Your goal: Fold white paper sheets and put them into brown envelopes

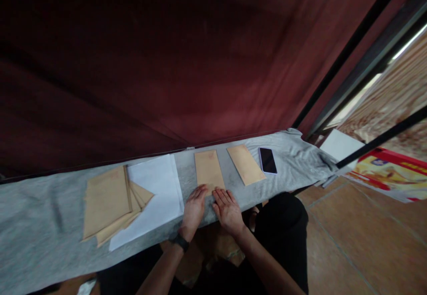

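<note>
A brown envelope (209, 169) lies lengthwise on the grey-clothed table (40, 224), straight in front of me. My left hand (194, 209) rests flat with fingers stretched out, its fingertips on the envelope's near left corner. My right hand (227, 209) lies flat beside it, fingers spread, touching the near right corner. A black watch sits on my left wrist. A second brown envelope (246, 164) lies apart to the right. Neither hand holds anything.
A stack of brown envelopes (108, 202) overlaps white paper sheets (156, 193) on the left. A dark phone (267, 160) lies at the right. A dark red curtain hangs behind the table. A white sheet (340, 146) and a red box (387, 173) sit past the right end.
</note>
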The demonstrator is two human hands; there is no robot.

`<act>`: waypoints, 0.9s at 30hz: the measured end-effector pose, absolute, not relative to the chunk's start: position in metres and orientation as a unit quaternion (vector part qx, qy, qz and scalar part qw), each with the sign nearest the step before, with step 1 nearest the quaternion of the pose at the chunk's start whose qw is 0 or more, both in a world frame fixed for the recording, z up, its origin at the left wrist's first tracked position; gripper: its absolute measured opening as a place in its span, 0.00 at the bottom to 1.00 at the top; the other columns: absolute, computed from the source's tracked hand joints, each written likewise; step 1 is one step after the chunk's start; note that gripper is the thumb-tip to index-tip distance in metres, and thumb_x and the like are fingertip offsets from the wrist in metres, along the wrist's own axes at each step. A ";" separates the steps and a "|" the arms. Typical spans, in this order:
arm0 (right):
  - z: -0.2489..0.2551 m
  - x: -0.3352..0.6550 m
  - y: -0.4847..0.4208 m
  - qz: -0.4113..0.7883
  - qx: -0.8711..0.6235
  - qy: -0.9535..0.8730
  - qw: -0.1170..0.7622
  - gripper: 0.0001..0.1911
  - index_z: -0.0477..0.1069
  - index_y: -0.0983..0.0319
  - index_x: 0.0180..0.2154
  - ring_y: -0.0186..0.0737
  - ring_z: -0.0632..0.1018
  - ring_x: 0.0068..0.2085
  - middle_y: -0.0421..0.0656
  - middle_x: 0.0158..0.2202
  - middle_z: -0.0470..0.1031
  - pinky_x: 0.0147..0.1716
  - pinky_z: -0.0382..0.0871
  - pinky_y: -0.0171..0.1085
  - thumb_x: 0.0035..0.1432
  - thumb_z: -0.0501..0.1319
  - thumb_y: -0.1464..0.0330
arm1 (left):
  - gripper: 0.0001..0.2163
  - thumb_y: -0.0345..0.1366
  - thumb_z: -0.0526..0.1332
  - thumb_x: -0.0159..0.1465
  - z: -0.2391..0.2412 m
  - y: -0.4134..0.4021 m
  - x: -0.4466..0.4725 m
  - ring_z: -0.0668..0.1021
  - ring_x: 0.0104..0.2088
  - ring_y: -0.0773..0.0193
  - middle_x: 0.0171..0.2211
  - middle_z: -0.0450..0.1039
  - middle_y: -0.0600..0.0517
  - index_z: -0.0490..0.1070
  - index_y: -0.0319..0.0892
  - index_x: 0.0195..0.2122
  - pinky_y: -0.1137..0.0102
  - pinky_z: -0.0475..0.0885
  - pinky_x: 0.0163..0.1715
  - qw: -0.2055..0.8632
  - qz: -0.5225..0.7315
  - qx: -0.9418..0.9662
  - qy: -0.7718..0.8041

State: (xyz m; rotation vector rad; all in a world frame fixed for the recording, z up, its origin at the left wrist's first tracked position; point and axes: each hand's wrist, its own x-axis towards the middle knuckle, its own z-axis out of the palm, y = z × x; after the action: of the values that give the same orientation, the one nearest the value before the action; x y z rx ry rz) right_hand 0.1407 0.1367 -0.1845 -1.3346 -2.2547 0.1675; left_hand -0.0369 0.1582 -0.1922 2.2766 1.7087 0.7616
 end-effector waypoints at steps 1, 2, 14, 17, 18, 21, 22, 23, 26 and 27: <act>-0.184 0.144 0.137 0.058 -0.495 -0.828 0.257 0.24 0.62 0.62 0.65 0.46 0.68 0.64 0.48 0.65 0.67 0.66 0.57 0.49 0.71 0.51 0.64 | 0.22 0.20 0.50 0.63 -0.192 0.157 -0.037 0.74 0.59 0.60 0.58 0.73 0.46 0.70 0.42 0.55 0.61 0.70 0.61 0.093 0.253 0.770 0.579; -0.184 0.148 0.138 0.054 -0.497 -0.826 0.260 0.24 0.62 0.62 0.65 0.46 0.68 0.64 0.48 0.64 0.67 0.66 0.57 0.50 0.71 0.52 0.65 | 0.22 0.20 0.50 0.63 -0.191 0.157 -0.037 0.73 0.59 0.60 0.58 0.73 0.46 0.69 0.42 0.55 0.61 0.70 0.61 0.087 0.247 0.771 0.581; -0.183 0.158 0.141 0.066 -0.461 -0.840 0.277 0.26 0.59 0.60 0.67 0.48 0.67 0.65 0.49 0.65 0.66 0.65 0.59 0.55 0.70 0.54 0.65 | 0.21 0.36 0.47 0.72 -0.169 0.228 -0.019 0.60 0.69 0.57 0.68 0.60 0.45 0.62 0.41 0.64 0.56 0.58 0.68 0.059 0.183 0.834 0.516; -0.179 0.173 0.154 0.087 -0.450 -0.841 0.287 0.27 0.56 0.60 0.68 0.48 0.67 0.65 0.49 0.66 0.65 0.63 0.64 0.53 0.70 0.53 0.65 | 0.24 0.40 0.45 0.73 -0.166 0.285 -0.030 0.55 0.71 0.57 0.70 0.54 0.45 0.56 0.39 0.68 0.57 0.53 0.69 0.043 0.154 0.835 0.526; -0.178 0.178 0.158 0.093 -0.448 -0.840 0.291 0.27 0.56 0.60 0.68 0.47 0.67 0.65 0.49 0.66 0.65 0.62 0.65 0.52 0.70 0.53 0.65 | 0.25 0.41 0.45 0.73 -0.166 0.303 -0.034 0.54 0.71 0.57 0.71 0.53 0.45 0.55 0.39 0.69 0.57 0.52 0.69 0.038 0.144 0.836 0.528; -0.177 0.185 0.166 0.107 -0.444 -0.842 0.286 0.28 0.57 0.58 0.68 0.46 0.69 0.64 0.48 0.64 0.68 0.63 0.65 0.51 0.69 0.55 0.65 | 0.26 0.45 0.45 0.73 -0.173 0.346 -0.042 0.54 0.71 0.58 0.71 0.52 0.46 0.53 0.40 0.70 0.58 0.50 0.69 0.044 0.101 0.850 0.516; -0.177 0.185 0.167 0.110 -0.447 -0.841 0.284 0.27 0.58 0.58 0.67 0.46 0.70 0.63 0.47 0.63 0.69 0.63 0.64 0.51 0.69 0.56 0.65 | 0.26 0.45 0.44 0.73 -0.176 0.355 -0.043 0.55 0.71 0.58 0.71 0.53 0.47 0.53 0.41 0.70 0.58 0.49 0.70 0.048 0.086 0.855 0.509; -0.177 0.185 0.167 0.113 -0.451 -0.839 0.283 0.26 0.60 0.57 0.66 0.46 0.70 0.63 0.46 0.62 0.70 0.64 0.63 0.50 0.68 0.57 0.65 | 0.26 0.45 0.44 0.73 -0.179 0.361 -0.043 0.55 0.71 0.58 0.71 0.53 0.47 0.53 0.42 0.70 0.58 0.48 0.70 0.048 0.074 0.859 0.504; -0.176 0.183 0.167 0.137 -0.460 -0.831 0.280 0.18 0.68 0.55 0.58 0.43 0.72 0.61 0.43 0.60 0.72 0.64 0.62 0.50 0.68 0.57 0.65 | 0.26 0.45 0.43 0.74 -0.187 0.367 -0.043 0.53 0.71 0.59 0.71 0.52 0.50 0.53 0.44 0.70 0.58 0.45 0.70 0.038 0.068 0.874 0.479; -0.176 0.182 0.167 0.146 -0.461 -0.829 0.279 0.15 0.70 0.54 0.55 0.43 0.72 0.61 0.42 0.60 0.73 0.64 0.62 0.49 0.68 0.57 0.65 | 0.26 0.46 0.42 0.74 -0.189 0.366 -0.043 0.52 0.71 0.60 0.72 0.51 0.51 0.52 0.44 0.70 0.59 0.44 0.70 0.035 0.070 0.882 0.464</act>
State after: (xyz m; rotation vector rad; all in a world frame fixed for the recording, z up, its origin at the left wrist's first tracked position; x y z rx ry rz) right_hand 0.1824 0.1667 -0.1756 -1.2367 -2.2249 0.3920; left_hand -0.0433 0.3657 -0.1889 2.7121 1.4274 0.2154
